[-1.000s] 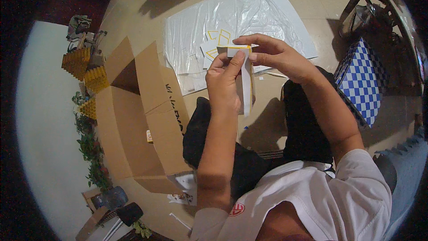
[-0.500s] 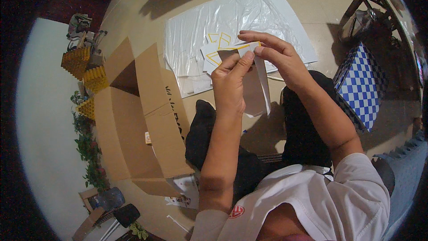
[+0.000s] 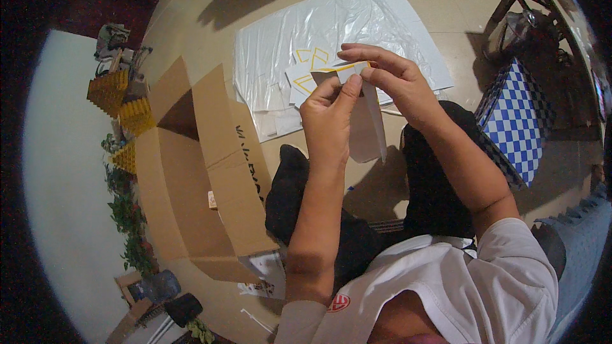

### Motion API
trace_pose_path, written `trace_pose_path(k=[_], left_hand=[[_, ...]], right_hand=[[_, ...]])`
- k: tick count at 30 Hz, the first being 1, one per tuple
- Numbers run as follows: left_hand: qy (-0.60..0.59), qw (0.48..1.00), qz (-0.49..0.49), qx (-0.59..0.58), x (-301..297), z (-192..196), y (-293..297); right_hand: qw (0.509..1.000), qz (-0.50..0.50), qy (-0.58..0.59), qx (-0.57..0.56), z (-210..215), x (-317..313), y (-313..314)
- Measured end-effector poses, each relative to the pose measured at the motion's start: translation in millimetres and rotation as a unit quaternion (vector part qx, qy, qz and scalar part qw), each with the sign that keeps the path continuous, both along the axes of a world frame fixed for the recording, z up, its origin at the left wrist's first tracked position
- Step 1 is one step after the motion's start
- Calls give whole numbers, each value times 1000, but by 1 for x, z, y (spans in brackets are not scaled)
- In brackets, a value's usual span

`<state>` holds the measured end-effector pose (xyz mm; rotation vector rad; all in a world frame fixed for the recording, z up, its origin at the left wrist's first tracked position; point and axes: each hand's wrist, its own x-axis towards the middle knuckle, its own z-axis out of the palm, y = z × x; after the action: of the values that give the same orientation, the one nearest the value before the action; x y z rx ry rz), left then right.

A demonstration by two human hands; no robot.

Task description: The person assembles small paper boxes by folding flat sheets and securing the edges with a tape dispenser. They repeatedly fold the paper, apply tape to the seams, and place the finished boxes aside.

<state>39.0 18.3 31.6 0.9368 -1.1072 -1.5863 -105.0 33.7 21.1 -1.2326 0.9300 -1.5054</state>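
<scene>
A folded paper piece (image 3: 366, 130), white with a yellow upper edge and a greyish long panel hanging down, is held up between both my hands. My left hand (image 3: 326, 114) pinches its upper part, thumb on top and fingers curled behind. My right hand (image 3: 398, 86) grips the same upper edge near its right corner with thumb and forefinger; its other fingers reach over the top. The two thumbs nearly meet. Beyond my hands, several white paper pieces with yellow outlines (image 3: 304, 84) lie on a large white sheet under clear plastic (image 3: 274, 44).
An open cardboard box (image 3: 239, 185) stands at my left, with a small item inside. On the right is a stack of blue-and-white checkered boards (image 3: 513, 124) near a dark wooden frame (image 3: 510, 3). Potted plants (image 3: 131, 216) line the far left. My legs frame the floor below the paper.
Both hands stay at the paper's upper edge. The hanging panel has swung slightly and shows less of its white right side; my left hand has shifted a little.
</scene>
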Motion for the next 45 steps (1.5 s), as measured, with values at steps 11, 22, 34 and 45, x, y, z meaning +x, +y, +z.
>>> trace_pose_path(k=[11,22,34,45], left_hand=[[-53,995,58,-54,-4,0,-2],[-74,996,4,50,-9,-24,-7],[-148,983,-7,112,-22,-48,-12],[-169,978,-28,117,-34,-54,-16]], right_hand=[[995,11,93,17,6,-6,0],[859,-279,255,345,-297,-232,60],[827,-217,140,499,-431,-209,99],[872,-131,193,431,-469,-242,101]])
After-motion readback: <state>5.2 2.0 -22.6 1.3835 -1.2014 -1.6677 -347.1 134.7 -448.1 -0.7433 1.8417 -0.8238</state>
